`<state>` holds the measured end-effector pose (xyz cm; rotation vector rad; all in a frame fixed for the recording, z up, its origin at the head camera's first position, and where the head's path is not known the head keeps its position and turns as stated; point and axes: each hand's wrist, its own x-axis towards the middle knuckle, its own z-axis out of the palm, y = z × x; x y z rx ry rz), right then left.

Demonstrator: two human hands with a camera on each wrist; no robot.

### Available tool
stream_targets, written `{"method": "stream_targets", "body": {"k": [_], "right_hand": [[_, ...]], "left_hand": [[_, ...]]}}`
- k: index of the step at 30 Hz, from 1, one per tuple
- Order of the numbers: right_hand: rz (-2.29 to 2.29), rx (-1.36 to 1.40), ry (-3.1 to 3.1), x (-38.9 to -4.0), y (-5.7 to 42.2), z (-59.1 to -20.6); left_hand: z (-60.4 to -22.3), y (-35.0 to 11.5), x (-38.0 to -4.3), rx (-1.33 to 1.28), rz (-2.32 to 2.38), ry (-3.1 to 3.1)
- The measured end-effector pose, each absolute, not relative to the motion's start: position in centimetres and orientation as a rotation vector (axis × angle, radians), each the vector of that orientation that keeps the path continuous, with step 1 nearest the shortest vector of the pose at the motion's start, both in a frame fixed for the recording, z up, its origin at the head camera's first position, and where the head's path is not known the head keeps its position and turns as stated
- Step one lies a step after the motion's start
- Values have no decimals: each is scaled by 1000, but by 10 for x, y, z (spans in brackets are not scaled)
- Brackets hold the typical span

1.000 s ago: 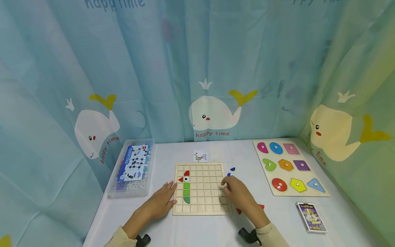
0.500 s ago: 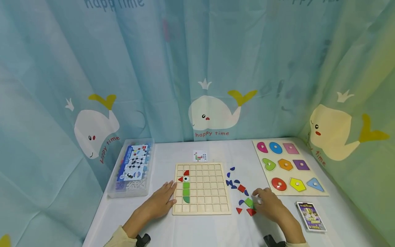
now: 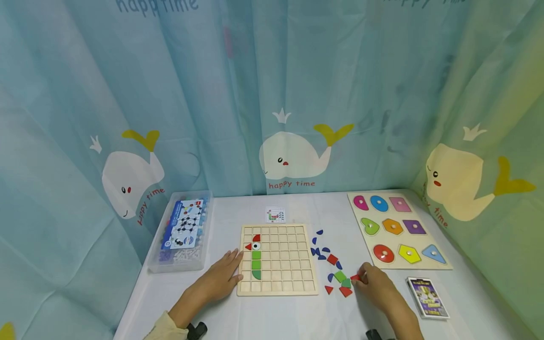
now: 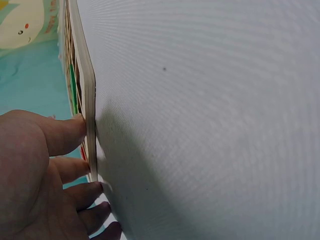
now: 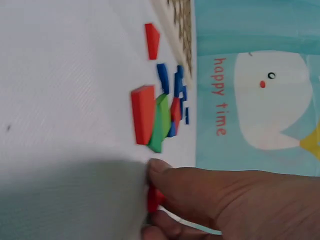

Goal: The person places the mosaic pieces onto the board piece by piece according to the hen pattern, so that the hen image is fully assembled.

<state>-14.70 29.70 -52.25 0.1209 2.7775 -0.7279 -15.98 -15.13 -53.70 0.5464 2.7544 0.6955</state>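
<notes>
A wooden grid board (image 3: pixel 286 288) lies on the table, with a red quarter-round piece (image 3: pixel 257 238), a red triangle (image 3: pixel 248 246), an eye tile (image 3: pixel 256 246), two green squares (image 3: pixel 256 255) and a green quarter-round piece (image 3: pixel 257 274) in its left part. My left hand (image 3: pixel 222 277) rests at the board's left edge; in the left wrist view its thumb and fingertips touch the rim (image 4: pixel 90 95). My right hand (image 3: pixel 376 285) pinches a small red piece (image 5: pixel 153 198) between thumb and finger, low over the table. The fingers partly hide that piece's shape.
Loose blue (image 3: pixel 326 250), red (image 3: pixel 345 292) and green (image 3: pixel 340 276) pieces lie right of the board. A pattern card (image 3: pixel 276 215) lies behind it. A clear plastic box (image 3: pixel 180 231) stands left. A shape puzzle board (image 3: pixel 405 259) and a card box (image 3: pixel 428 298) lie right.
My right hand has moved from the board's right edge to the right side of the loose pieces, uncovering them, and now pinches a red one. The left hand has stayed put.
</notes>
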Motion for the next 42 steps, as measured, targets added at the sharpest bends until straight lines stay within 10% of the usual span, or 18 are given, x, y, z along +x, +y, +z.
{"method": "stream_targets", "body": {"k": [29, 42], "right_hand": [[-758, -22, 2927, -174, 287, -531], [-970, -230, 3016, -185, 212, -527]], "left_hand": [[-536, -152, -160, 540, 687, 2746], [-540, -152, -162, 536, 671, 2751]]}}
